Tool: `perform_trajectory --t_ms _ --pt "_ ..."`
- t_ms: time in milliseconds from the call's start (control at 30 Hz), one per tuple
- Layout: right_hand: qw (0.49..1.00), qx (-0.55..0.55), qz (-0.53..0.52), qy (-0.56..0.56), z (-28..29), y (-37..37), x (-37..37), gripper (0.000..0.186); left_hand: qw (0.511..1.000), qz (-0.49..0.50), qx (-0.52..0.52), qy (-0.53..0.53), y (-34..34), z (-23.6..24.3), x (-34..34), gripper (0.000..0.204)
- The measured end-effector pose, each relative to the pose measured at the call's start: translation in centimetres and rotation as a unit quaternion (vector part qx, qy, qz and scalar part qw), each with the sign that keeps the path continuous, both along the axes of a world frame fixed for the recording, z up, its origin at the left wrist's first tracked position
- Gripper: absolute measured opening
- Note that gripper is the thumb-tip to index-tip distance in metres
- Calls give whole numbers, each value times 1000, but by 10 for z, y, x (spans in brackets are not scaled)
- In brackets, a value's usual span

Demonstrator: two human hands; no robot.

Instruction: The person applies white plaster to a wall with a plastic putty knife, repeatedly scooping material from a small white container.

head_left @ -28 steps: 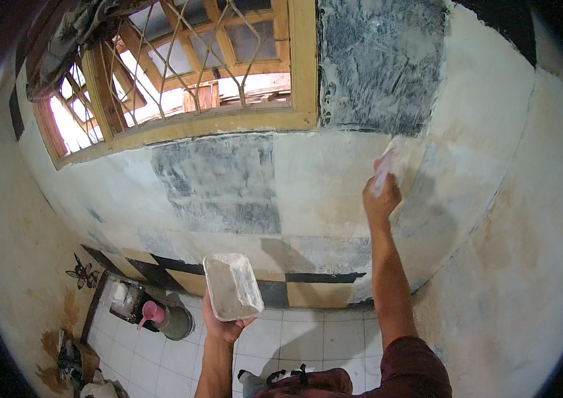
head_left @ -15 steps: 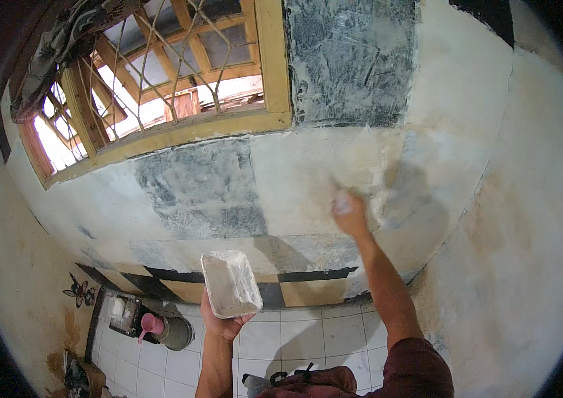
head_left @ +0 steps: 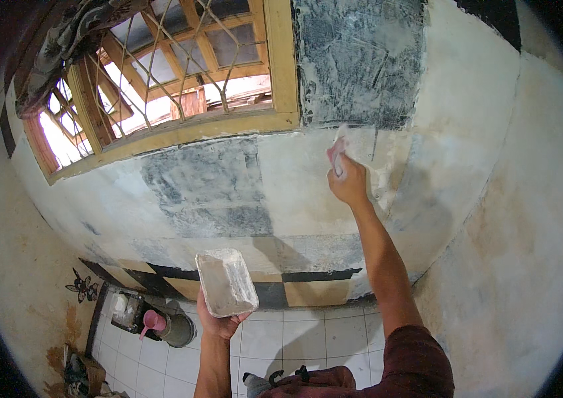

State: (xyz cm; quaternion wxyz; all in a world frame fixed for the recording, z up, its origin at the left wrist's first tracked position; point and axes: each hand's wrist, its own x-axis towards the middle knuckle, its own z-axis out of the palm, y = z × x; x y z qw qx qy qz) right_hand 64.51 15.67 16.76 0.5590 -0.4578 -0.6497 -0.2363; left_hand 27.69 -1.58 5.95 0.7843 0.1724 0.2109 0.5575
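Observation:
My left hand (head_left: 218,322) grips a rectangular white tub (head_left: 228,298) from below, held out in front of the lower wall. Pale paste coats the tub's rim and inside. Farther up, my right hand (head_left: 350,180) is closed around a small pink-and-whitish putty knife (head_left: 337,157), somewhat blurred. Its tip points up at the patchy white wall (head_left: 301,172), just under the dark, streaked square (head_left: 361,63). Whether the blade touches the wall I cannot tell.
A yellow-framed window (head_left: 281,66) with a wire grille is at the upper left, a bunched curtain (head_left: 62,50) beside it. On the tiled floor (head_left: 261,338) at lower left stand a grey bucket (head_left: 178,330) and a pink dipper (head_left: 154,321). Another wall (head_left: 527,199) closes in at right.
My right hand has moved up the wall with the putty knife, toward the dark square. The left hand and the tub stay nearly in place, as the view shifts slightly.

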Motion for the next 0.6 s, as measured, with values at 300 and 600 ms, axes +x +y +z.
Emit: perform_trajectory --t_ms 300,600 --pt "992 11 -73 105 2 -31 99 17 1000 -10 -21 2 1 -5 -4 64" --pt "987 38 -154 22 3 11 51 11 998 50 -24 -4 -10 -17 -32 66"
